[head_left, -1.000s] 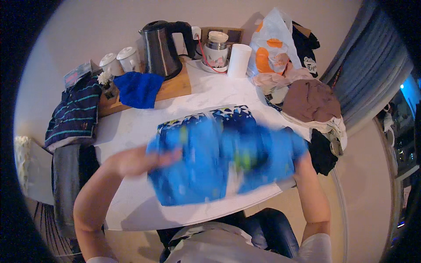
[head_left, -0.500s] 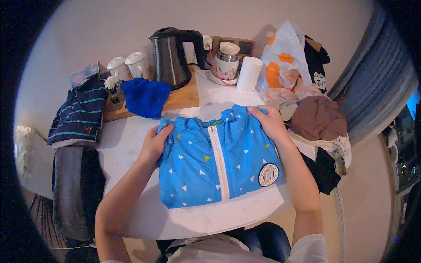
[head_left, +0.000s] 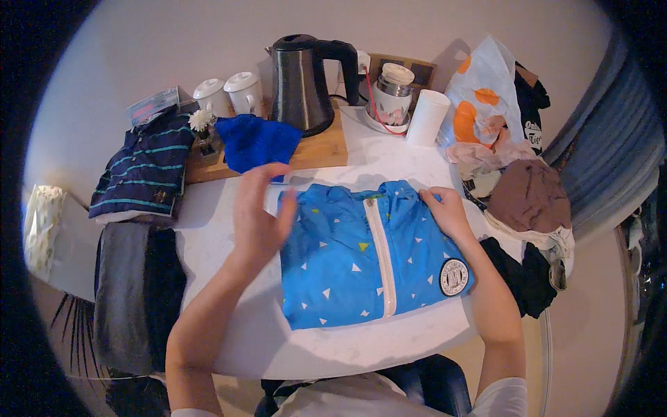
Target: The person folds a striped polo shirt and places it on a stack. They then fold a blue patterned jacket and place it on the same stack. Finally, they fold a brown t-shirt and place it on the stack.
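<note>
A blue jacket with white and green triangles lies folded on the white table, its pale zipper running down the front and a round badge at its lower right. My left hand is lifted off it at the upper left corner, slightly blurred, thumb and fingers apart with nothing in them. At the jacket's upper right shoulder, my right hand pinches the fabric between thumb and fingers. A crumpled blue cloth lies just beyond my left hand.
On a wooden board stands a dark kettle, with white lidded mugs beside it. Folded striped clothing and dark grey clothing lie left. A jar, paper roll, plastic bag and brown garment sit right.
My left hand has let go of the jacket's left corner and risen above it. My right hand stays on the right shoulder. The whole view has shifted, so things appear further right.
</note>
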{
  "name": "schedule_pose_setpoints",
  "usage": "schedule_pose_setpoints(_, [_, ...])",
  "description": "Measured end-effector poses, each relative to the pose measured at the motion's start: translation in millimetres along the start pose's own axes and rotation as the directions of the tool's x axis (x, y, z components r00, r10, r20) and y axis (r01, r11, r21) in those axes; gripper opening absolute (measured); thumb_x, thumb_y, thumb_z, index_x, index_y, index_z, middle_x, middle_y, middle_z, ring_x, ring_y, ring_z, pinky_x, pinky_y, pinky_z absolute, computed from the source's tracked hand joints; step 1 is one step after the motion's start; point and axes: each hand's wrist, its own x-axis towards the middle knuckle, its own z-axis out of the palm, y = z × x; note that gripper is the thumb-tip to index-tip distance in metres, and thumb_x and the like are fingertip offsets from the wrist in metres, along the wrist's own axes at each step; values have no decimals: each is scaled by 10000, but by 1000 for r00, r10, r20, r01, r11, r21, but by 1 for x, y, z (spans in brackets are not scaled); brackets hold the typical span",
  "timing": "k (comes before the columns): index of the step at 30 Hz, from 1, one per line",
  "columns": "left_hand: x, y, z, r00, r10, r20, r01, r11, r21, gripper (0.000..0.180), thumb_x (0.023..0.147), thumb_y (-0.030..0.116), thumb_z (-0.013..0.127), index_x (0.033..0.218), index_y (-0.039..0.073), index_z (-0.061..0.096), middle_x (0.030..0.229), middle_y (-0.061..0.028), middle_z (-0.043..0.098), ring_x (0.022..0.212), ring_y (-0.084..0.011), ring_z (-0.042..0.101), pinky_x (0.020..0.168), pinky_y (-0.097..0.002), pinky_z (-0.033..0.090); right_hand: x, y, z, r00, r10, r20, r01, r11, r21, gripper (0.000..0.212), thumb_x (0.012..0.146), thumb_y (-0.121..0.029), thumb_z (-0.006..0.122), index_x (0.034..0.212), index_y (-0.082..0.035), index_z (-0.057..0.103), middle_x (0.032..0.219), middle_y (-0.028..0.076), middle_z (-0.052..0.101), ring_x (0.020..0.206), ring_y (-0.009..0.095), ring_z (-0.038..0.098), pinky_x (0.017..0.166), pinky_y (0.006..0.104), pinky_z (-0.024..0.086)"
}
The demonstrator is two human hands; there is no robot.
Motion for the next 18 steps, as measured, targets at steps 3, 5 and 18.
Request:
schedule_pose_setpoints(3, [6,46,-1,819,322,476,-287,947,-147,361,785,196,692,1107,65,592,1096,-162,614,1061,-307,576,927,-443,444,-3,-6,-1,1000,-15,-17,15,1000,-19,365,851,-318,606,779,34,672,690,220,627,646,312,623,647,385,474])
schedule_pose_setpoints(5, [2,69,15,652,409,638,-440,890,-120,486,788,350,680,1188,95,574,1313,-197,474,1220,-354,456,1005,-555,346,-1,1,-1,1000,-16,-26,15,1000,-14,368,849,-321,609,770,34,670,683,220,624,637,316,619,640,389,472])
schedule_pose_setpoints(18, [-20,32,51,625,203,754,-348,937,36,676,856,579,511,1380,162,415,1460,-240,273,1362,-417,244,1062,-629,190,-5,-48,-37,985,-131,-115,134,991,21,323,847,-283,639,1041,-26,629,1068,148,641,975,286,619,862,359,474])
